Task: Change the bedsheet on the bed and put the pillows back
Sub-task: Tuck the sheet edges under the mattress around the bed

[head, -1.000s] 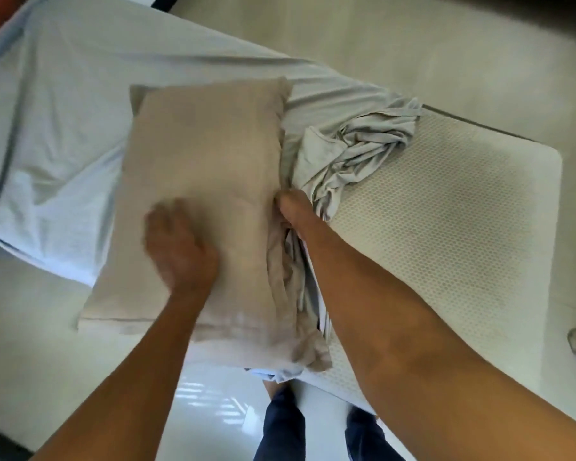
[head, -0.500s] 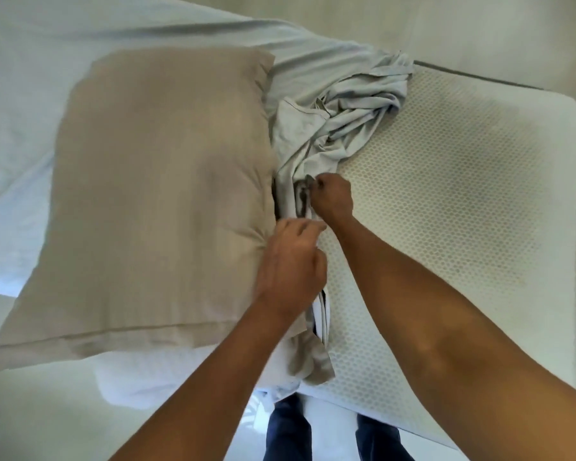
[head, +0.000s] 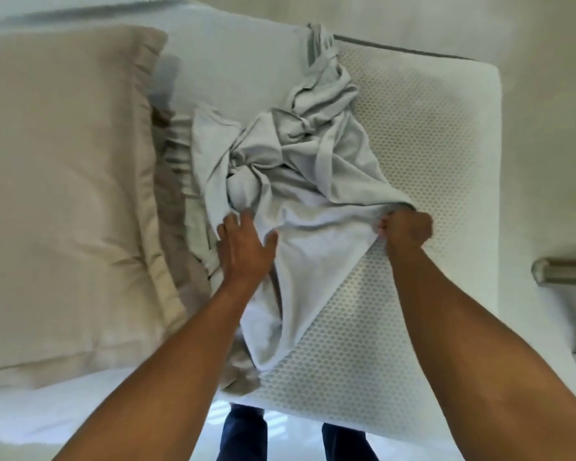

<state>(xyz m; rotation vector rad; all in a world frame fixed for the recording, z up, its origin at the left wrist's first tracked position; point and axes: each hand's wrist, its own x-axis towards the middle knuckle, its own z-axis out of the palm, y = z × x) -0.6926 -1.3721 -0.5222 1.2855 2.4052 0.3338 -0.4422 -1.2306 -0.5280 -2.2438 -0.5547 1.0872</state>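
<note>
A pale blue-grey bedsheet (head: 300, 168) lies bunched across the middle of a white honeycomb-textured mattress (head: 423, 154). My right hand (head: 404, 229) grips the sheet's edge in a fist and stretches it to the right over the bare mattress. My left hand (head: 245, 251) lies flat with spread fingers on the sheet, close to the crumpled folds. A beige pillow (head: 64, 181) rests on the sheet-covered left part of the bed, its open end towards my left hand.
A metal handle (head: 562, 271) juts in at the right edge, beyond the mattress side. Pale glossy floor surrounds the bed, and my legs (head: 243, 434) stand at the near mattress edge.
My right hand has pulled the sheet's edge rightward, spreading it over the mattress. My left hand has opened flat on the sheet. The pillow sits further left in view.
</note>
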